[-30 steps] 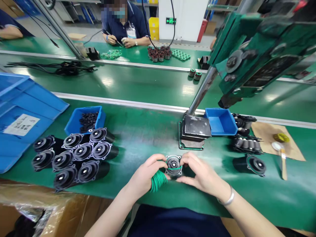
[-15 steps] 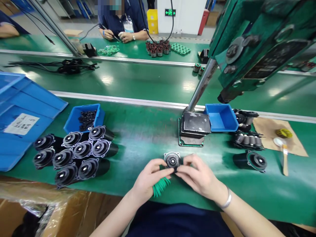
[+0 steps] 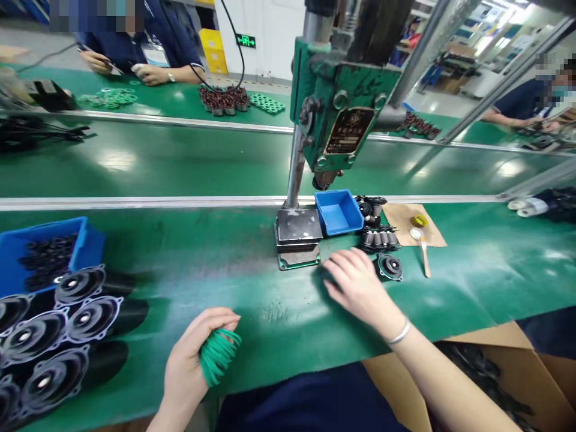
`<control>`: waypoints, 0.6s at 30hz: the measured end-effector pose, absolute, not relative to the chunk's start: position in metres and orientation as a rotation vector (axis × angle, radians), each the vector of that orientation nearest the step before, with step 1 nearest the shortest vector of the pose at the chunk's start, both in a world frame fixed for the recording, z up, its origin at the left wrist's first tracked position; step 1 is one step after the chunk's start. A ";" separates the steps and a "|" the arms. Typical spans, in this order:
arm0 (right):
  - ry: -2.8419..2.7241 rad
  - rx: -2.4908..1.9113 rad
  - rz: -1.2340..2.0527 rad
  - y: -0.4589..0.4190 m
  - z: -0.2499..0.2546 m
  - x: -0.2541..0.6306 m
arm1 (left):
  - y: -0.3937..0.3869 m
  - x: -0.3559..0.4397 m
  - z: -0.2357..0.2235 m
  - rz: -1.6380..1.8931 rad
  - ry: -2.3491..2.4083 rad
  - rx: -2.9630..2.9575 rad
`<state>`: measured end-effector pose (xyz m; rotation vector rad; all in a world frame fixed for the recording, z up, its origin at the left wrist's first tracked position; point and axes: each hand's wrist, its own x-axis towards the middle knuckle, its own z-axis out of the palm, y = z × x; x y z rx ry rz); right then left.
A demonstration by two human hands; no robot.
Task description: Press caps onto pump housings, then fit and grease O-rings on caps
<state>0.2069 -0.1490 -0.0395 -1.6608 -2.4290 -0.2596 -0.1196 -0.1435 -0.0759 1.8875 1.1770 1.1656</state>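
Observation:
My left hand [image 3: 191,354] is closed around a bundle of green rubber rings [image 3: 220,355], above the green bench near its front edge. Off to the right, my right hand [image 3: 353,285] curls palm-down over a dark round part, mostly hidden beneath it; it appears to be the motor housing both hands held before. Just beyond its knuckles lies another black motor housing [image 3: 389,267], a green ring around its rim. At left, several black motor housings [image 3: 85,318] stand grouped with their open faces toward me.
A green bench press [image 3: 342,114] rises above its metal block [image 3: 297,227]. Beside it are a blue bin [image 3: 338,213] and more dark parts [image 3: 379,237]. A brush [image 3: 424,258] lies near cardboard [image 3: 434,228]. Another blue bin [image 3: 85,246] holds small black parts. A co-worker [image 3: 148,54] sits opposite.
My hands have parted: the right moved rightward and the housing between them is gone from that spot. The left keeps the green rings. The view has turned to the right.

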 end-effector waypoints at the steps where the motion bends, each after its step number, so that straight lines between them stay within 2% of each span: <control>1: -2.390 -1.745 -0.343 -0.153 -0.039 0.224 | -0.145 -0.116 -0.077 1.146 1.163 1.892; 4: -2.324 -1.857 -0.556 -0.163 -0.039 0.261 | -0.150 -0.105 -0.072 1.087 1.085 1.918; 7: -2.247 -1.791 -0.720 -0.165 -0.043 0.271 | -0.153 -0.117 -0.061 1.067 1.180 2.043; 11: -2.238 -1.506 -0.542 -0.159 -0.044 0.248 | -0.160 -0.171 -0.042 1.026 1.934 2.110; 14: -2.331 -1.281 -0.361 -0.151 -0.042 0.216 | -0.159 -0.199 -0.030 0.637 2.491 2.015; 18: -2.384 -1.107 -0.322 -0.139 -0.041 0.185 | -0.146 -0.188 -0.020 -0.049 2.654 1.910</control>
